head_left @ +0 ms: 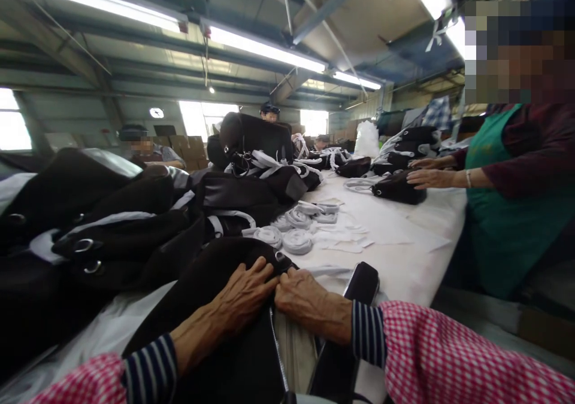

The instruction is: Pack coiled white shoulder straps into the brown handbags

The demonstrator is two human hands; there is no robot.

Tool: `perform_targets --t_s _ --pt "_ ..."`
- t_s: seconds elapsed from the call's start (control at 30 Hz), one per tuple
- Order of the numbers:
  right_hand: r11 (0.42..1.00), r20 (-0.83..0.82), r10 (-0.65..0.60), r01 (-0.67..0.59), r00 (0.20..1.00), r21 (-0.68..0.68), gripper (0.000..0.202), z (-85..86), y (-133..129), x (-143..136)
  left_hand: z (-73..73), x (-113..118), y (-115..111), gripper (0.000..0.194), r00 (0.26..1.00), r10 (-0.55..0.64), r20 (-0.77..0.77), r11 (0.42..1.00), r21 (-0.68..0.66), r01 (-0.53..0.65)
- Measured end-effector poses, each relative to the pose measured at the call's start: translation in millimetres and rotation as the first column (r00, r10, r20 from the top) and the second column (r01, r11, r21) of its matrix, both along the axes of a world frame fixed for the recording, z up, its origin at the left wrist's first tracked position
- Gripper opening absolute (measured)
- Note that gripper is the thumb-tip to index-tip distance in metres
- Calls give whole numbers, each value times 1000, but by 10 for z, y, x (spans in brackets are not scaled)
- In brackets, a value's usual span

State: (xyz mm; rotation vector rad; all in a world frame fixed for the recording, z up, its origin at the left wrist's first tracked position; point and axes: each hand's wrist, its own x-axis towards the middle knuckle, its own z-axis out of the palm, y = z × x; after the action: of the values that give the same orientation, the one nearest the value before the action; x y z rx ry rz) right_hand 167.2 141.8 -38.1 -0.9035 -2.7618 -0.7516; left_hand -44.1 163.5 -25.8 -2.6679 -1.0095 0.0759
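A black bag [211, 272] lies in front of me, its zipper [277, 350] running down toward the bottom edge and a beige lining showing beside it. My left hand [245, 290] rests on the bag's top, fingers bent and pressed on the fabric. Against it, my right hand [305, 299] is closed at the bag's upper edge, just below a metal eyelet [279, 256]; its fingers pinch the edge by the zipper's far end. A black strip with a zipper [363, 281] sticks out beyond my right wrist.
Black bags with eyelets [135, 236] are heaped at the left. Coiled white straps [297, 241] lie on the white table [404, 260] beyond my hands. Across at the right, a person in a green apron [498, 212] touches a black bag [399, 187]. More people stand farther back.
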Motion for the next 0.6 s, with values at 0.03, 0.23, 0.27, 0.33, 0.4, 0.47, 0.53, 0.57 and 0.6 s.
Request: perform_targets --t_s 0.03,0.23,0.27,0.33,0.4,0.47,0.53,0.57,0.6 --pt "1000 -6 -8 8 1000 6 13 -25 4 -11 -20 -3 5 48 1000 -20 -2 999 50 20" --pt "969 -175 -172 134 969 -208 15 -139 123 24 100 67 127 29 977 -211 -11 934 293 205" --pt "957 -212 -196 139 958 -256 18 -132 149 47 156 81 153 30 972 -235 5 930 293 224" --pt "924 -312 -226 102 923 -369 23 -104 197 108 259 100 201 35 972 -231 42 943 258 213" --pt "886 -417 -245 28 875 -463 24 -75 236 185 333 116 231 40 983 -183 26 965 195 175" --pt "860 -487 -259 -31 834 -510 25 -53 264 269 379 142 228 43 990 -140 -7 979 147 139" --pt "845 -546 -247 -98 801 -526 26 -38 271 343 413 175 189 45 993 -115 8 988 102 114" --pt "827 -594 -236 -162 770 -539 26 -33 265 371 428 188 161 45 994 -97 41 993 70 94" --pt "798 -646 -224 -243 729 -552 24 -30 252 391 441 192 130 45 994 -72 80 997 25 70"
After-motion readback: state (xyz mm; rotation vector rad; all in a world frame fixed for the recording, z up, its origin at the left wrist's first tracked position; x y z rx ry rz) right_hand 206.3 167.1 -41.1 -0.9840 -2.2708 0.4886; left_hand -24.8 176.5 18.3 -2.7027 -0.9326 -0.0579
